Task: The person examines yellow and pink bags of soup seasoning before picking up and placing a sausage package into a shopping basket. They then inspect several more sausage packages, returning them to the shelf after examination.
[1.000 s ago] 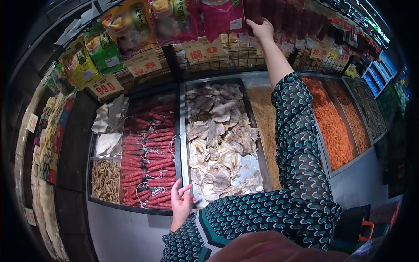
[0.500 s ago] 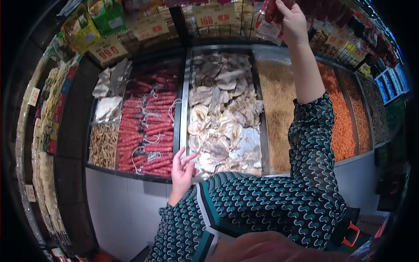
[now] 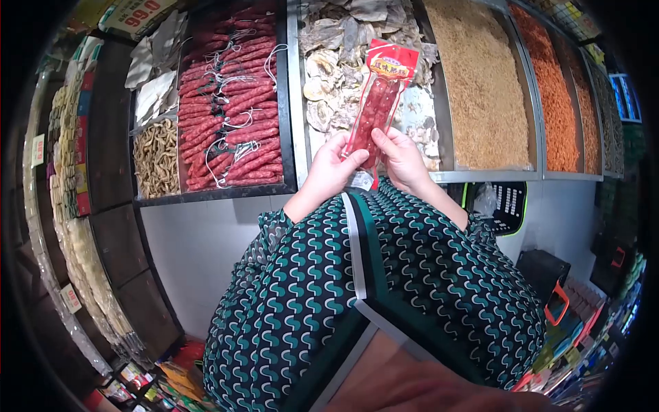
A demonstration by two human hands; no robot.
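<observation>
A clear and red pack of sausages (image 3: 376, 113) is held upright in front of my body, its printed red label at the top. My left hand (image 3: 331, 165) grips its lower left side, thumb across the front. On the lower right side, my right hand (image 3: 403, 161) closes round it, thumb also on the front. Dark red sausages show through the clear film. Behind the pack lies a tray of flat dried fish (image 3: 322, 89), partly covered by the pack and my hands.
Red sausages tied with string (image 3: 230, 117) fill the bin at left, beside small dried pieces (image 3: 156, 156). Tan dried shreds (image 3: 480, 89) and orange dried bits (image 3: 546, 89) fill bins at right. Packaged goods (image 3: 72, 172) line the left shelf. A black keypad device (image 3: 509, 206) stands below the counter edge.
My right hand has come down from the hanging packs with the sausage pack. My left hand has moved from the counter edge onto the pack. The view has tilted down.
</observation>
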